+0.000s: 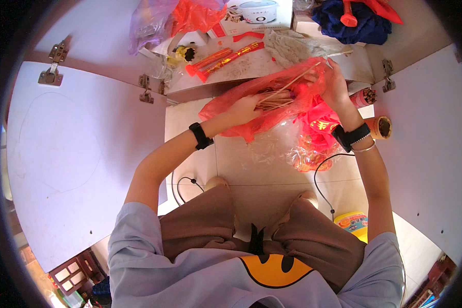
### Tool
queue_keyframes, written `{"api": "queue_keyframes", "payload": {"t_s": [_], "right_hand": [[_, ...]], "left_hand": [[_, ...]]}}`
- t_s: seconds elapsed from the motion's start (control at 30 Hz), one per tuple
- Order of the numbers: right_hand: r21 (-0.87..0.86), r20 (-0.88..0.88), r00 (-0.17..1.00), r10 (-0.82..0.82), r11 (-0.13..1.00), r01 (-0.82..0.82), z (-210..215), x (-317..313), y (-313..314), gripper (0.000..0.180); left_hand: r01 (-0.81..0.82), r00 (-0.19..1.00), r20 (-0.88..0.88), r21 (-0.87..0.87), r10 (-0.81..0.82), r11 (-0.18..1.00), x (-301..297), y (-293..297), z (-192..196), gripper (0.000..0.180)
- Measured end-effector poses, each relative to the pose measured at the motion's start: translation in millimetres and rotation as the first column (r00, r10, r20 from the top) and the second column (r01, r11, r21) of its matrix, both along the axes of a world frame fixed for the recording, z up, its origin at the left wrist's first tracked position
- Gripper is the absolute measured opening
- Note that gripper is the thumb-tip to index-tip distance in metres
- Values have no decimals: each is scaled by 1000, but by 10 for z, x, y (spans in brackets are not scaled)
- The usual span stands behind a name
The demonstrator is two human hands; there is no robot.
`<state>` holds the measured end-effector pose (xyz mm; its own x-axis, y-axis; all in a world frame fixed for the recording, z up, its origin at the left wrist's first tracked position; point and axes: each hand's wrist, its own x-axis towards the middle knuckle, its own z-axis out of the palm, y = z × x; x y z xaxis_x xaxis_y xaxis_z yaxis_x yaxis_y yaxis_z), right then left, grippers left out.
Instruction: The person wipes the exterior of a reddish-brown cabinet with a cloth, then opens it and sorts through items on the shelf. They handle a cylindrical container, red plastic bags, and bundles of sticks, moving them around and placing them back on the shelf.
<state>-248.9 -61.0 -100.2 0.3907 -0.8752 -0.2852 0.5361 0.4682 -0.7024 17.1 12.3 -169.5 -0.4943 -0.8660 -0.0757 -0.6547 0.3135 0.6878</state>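
Observation:
My left hand (245, 109) reaches into a thin red plastic bag (228, 105), its fingers partly hidden and closed about a bundle of thin wooden sticks (277, 101). One longer stick slants up across the bag toward my other hand. My right hand (337, 86) grips the bag's upper right side, with some fingers behind the red film. Below the bag, by my right wrist, lie a bright red printed packet (319, 124) and crumpled clear wrapping (309, 156) on the tiled floor.
Open cabinet doors (87, 154) (421, 149) flank me. On the shelf lie red candle-like sticks (226, 61), a grey cloth (287, 47), a picture box (254, 13) and dark blue cloth (351, 23). Round tubs (382, 128) (363, 97) stand at right; a black cable (318, 172) runs below.

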Motion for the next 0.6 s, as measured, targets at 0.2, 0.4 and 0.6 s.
{"api": "queue_keyframes", "payload": {"t_s": [0.2, 0.4, 0.6], "right_hand": [[-148, -195, 980, -34, 989, 5, -33, -26, -21, 41], [-256, -444, 895, 51, 949, -181, 81, -26, 49, 40], [-411, -558, 824, 96, 831, -375, 289, 126, 175, 37]], "left_hand": [[-11, 988, 155, 74, -1, 997, 308, 0, -49, 44], [-27, 924, 383, 120, -21, 992, 465, 19, 181, 45], [-7, 799, 587, 228, -131, 974, 634, -25, 333, 41]]}}
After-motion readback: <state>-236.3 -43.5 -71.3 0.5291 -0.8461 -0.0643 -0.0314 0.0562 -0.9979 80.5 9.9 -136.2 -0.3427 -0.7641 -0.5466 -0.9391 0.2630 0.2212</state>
